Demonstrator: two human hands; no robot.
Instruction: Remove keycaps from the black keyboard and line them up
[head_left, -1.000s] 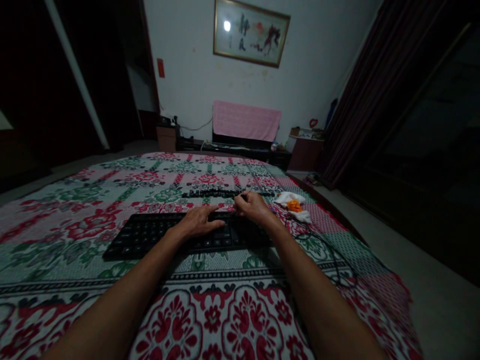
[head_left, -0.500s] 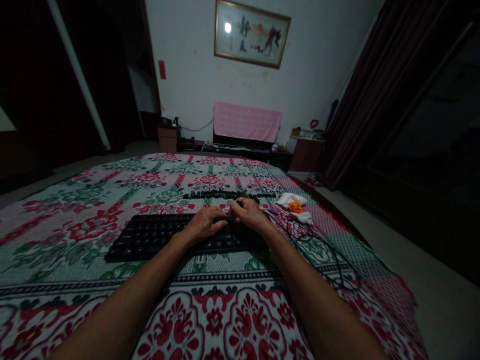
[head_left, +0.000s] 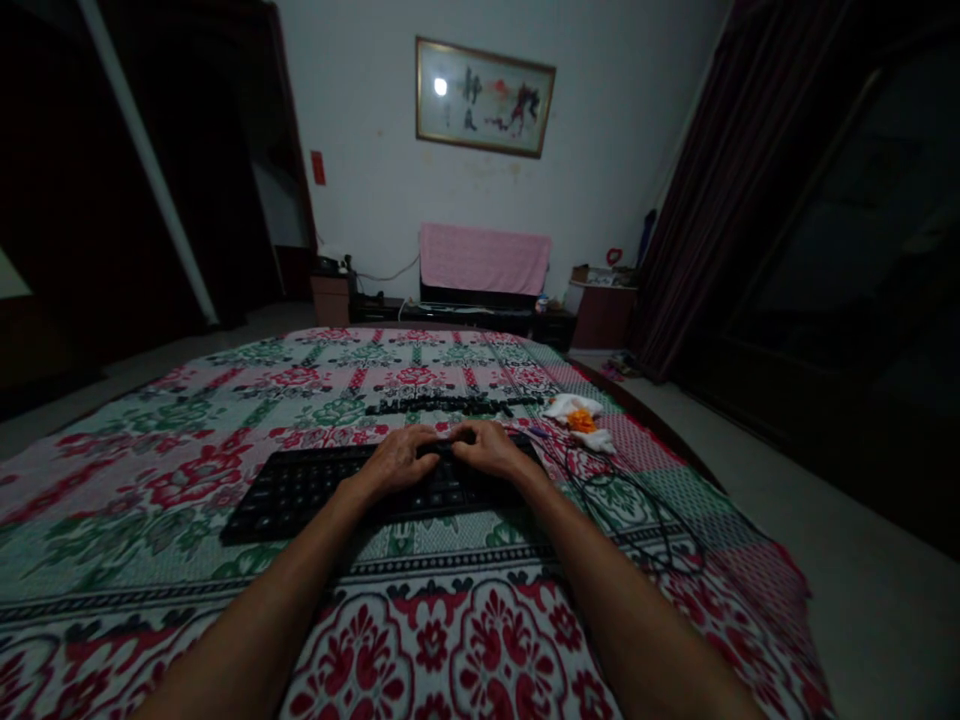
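Observation:
A black keyboard point(head_left: 300, 490) lies on a bed covered with a red, green and white floral blanket point(head_left: 187, 440). Both my hands sit over its right half. My left hand point(head_left: 396, 462) has its fingers curled, with the tips at the keyboard's far edge. My right hand point(head_left: 489, 450) is curled too, and its fingertips meet the left hand's. Whatever is between the fingers is too small and dark to name. Just beyond the keyboard lies a row of small dark pieces point(head_left: 450, 405).
White cloths with an orange item point(head_left: 577, 418) lie at the right of the bed. The keyboard's black cable point(head_left: 637, 510) coils near the bed's right edge. Past the bed stand a low cabinet with a pink cloth point(head_left: 484, 260), a framed picture point(head_left: 484, 97) and dark curtains.
My right hand has come back from the row of dark pieces to the keyboard and met the left hand. The left fingers, flat before, have curled. The view has tilted up a little.

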